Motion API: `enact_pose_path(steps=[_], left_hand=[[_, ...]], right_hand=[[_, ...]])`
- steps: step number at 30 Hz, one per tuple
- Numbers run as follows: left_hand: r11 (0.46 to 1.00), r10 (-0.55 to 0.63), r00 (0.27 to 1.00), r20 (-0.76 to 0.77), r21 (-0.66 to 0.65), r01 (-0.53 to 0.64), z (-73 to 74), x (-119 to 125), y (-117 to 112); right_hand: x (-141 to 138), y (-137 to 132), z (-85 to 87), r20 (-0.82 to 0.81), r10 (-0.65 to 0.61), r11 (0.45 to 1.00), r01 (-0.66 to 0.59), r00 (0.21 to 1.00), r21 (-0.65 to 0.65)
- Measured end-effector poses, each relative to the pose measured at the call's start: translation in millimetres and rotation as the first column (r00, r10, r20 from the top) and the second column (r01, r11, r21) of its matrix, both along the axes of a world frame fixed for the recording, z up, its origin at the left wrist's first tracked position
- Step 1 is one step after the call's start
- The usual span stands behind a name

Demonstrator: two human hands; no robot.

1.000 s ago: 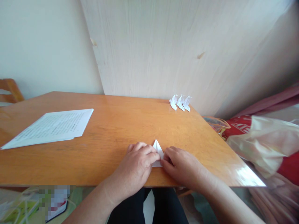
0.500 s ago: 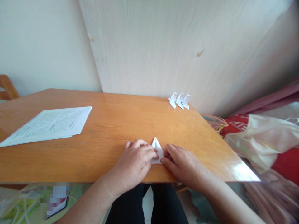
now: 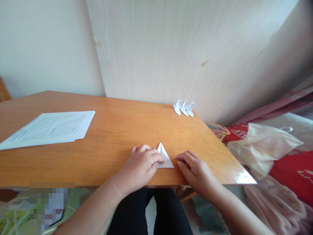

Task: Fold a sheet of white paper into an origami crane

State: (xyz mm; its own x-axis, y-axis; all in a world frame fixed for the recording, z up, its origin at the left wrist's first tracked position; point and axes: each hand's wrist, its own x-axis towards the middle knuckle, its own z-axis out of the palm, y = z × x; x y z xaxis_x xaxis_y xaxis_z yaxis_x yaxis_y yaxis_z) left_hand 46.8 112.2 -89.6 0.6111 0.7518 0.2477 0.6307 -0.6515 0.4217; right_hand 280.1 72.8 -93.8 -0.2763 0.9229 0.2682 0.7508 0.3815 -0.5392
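A small white paper, folded into a triangle with its tip pointing away from me, lies near the front edge of the wooden table. My left hand rests over its left side, fingertips pressing on the paper and covering part of it. The fingers are slightly bent and lie over the paper without gripping around it. To the right of the triangle, a short gap away, my right hand rests at the table with fingers curled in and thumb close to the index finger. Nothing shows in it.
Three folded white paper figures stand in a row at the table's far right, by the wall panel. Printed sheets lie at the left. Bags and cloth sit beyond the right edge. My legs are under the table.
My right hand has moved right, off the paper's edge, and its right corner now shows. My left hand stays on the paper. The view has shifted slightly.
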Motion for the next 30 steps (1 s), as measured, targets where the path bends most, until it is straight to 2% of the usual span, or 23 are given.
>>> enact_pose_path(steps=[4,8,17,20,26,30], left_hand=[[1.000,-0.007,1.000,0.006,0.016,0.007,-2.2,0.9,1.2],[1.000,0.001,1.000,0.012,0.023,-0.001,-5.3,1.0,2.6],[1.000,0.004,1.000,0.008,0.013,-0.004,-5.2,0.7,2.5],[1.000,0.005,1.000,0.003,0.003,-0.005,-5.3,0.8,3.1],[1.000,0.016,1.000,-0.008,-0.022,-0.016,-4.1,0.9,4.1],[1.000,0.014,1.000,0.006,-0.027,-0.013,-3.8,1.2,3.8]], right_hand=[[-14.5,-15.8,9.1,0.153,0.113,0.989,-0.126,0.982,0.079],[-27.0,-23.5,6.9,0.367,0.179,0.966,-0.234,0.913,0.112],[-41.0,-20.2,4.0,0.566,0.050,0.938,-0.233,0.823,0.256],[-40.1,-19.3,3.8,0.566,0.068,0.939,-0.244,0.822,0.241],[-39.3,-21.6,2.2,0.442,0.097,0.959,-0.202,0.892,0.197],[-42.2,-22.5,1.9,0.472,0.099,0.951,-0.224,0.876,0.215]])
